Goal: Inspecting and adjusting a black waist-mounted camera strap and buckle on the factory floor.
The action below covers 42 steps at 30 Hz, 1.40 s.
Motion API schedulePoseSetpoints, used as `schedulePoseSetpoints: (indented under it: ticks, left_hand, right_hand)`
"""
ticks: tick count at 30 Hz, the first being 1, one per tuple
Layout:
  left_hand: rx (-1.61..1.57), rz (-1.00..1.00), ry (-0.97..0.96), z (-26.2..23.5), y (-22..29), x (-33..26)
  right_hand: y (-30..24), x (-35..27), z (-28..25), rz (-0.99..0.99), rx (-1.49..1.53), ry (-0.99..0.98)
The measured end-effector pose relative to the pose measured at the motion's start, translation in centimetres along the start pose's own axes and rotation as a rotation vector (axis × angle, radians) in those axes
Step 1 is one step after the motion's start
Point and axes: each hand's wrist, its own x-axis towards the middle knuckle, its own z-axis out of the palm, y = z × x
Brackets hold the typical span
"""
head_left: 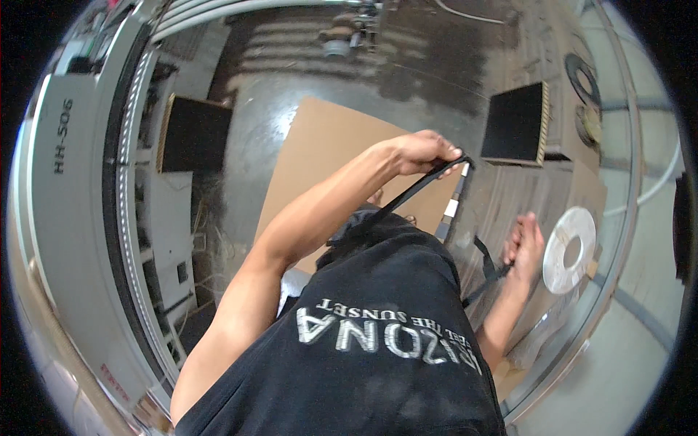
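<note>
My left hand [427, 154] reaches forward across my body, its fingers closed on a black strap [411, 195]. That strap runs taut from my fingertips back to the waist of my black top [378, 291], which has pale lettering. Below this hand lies a narrow strip with dark and white bands [451, 208]; whether it joins the strap I cannot tell. Off to the right, my right hand [525, 247] is slightly blurred, its fingers curled. A second black strap [488, 270] goes from my right side to this hand, and a short length of it hangs loose.
A brown cardboard sheet [320, 145] lies on the grey floor before me. Black-topped stacks stand at left [196, 134] and right [515, 123]. A white ring [570, 251] is near my right hand. A long grey machine [69, 218] lines the left.
</note>
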Motion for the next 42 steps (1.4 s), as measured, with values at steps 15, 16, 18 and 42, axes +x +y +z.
schedulePoseSetpoints:
  ticks: [15,16,18,42]
  left_hand:
    - [-0.324,0.223,0.203,-11.0,9.2,0.6]
    - [-0.32,0.222,0.21,-10.9,9.9,1.3]
    - [-0.268,0.201,0.189,-10.0,11.2,3.5]
    - [0.507,0.175,-0.099,3.4,22.8,23.2]
  right_hand:
    - [-2.4,2.0,2.0,-0.058,0.121,0.169]
    - [-2.6,2.6,1.3,-0.053,0.13,0.203]
    - [-3.4,3.1,0.4,-0.051,0.129,0.247]
    - [-25.5,37.4,15.1,-0.28,-0.039,-0.71]
